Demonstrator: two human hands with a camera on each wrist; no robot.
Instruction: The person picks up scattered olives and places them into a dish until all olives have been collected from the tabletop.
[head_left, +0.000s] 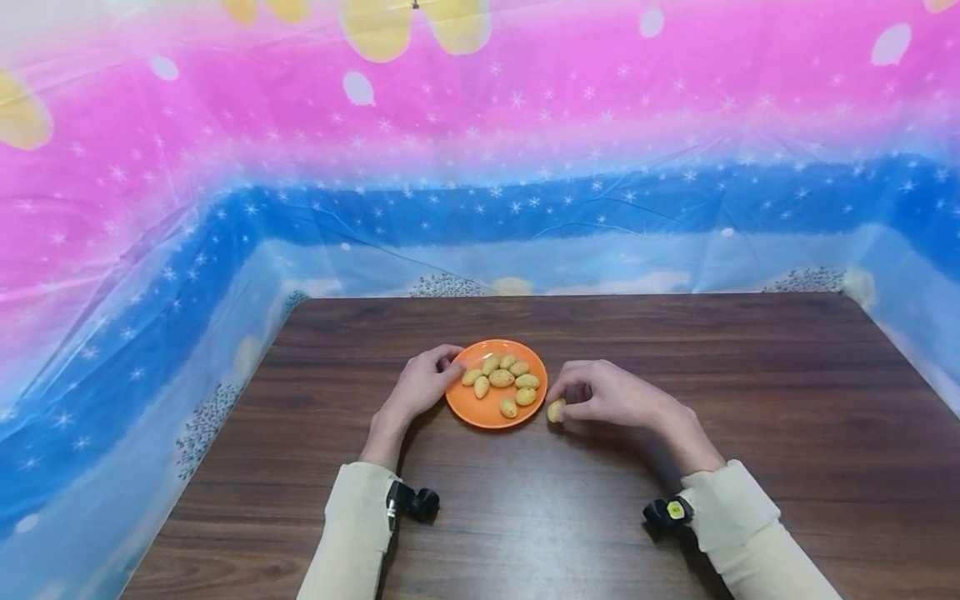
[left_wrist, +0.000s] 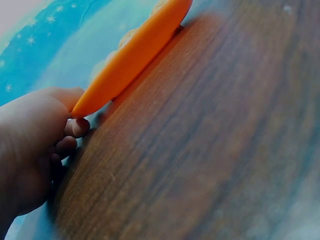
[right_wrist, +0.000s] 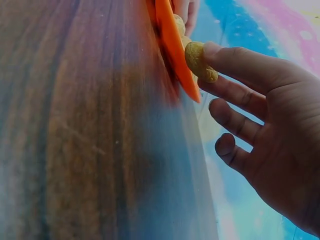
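Observation:
An orange plate (head_left: 468, 410) lies on the brown wooden table. Several yellow, rough-skinned, peanut-shaped pieces (head_left: 502, 378) are spread over it. My left hand (head_left: 422, 382) pinches the plate's left rim, with the thumb on top and the other fingers curled below, as the left wrist view shows. Just off the plate's right edge, my right hand (head_left: 611, 393) holds one more peanut-shaped piece (right_wrist: 200, 60) between thumb and forefinger. In the right wrist view its other fingers are spread loosely. The held piece overlaps the plate's rim (right_wrist: 172, 45) there.
The dark wood table (head_left: 495, 517) stretches out around the plate on all sides. A pink and blue patterned cloth (head_left: 480, 150) hangs behind the table and along its left side. Small black cameras (head_left: 426, 505) are strapped at both wrists over pale sleeves (head_left: 348, 525).

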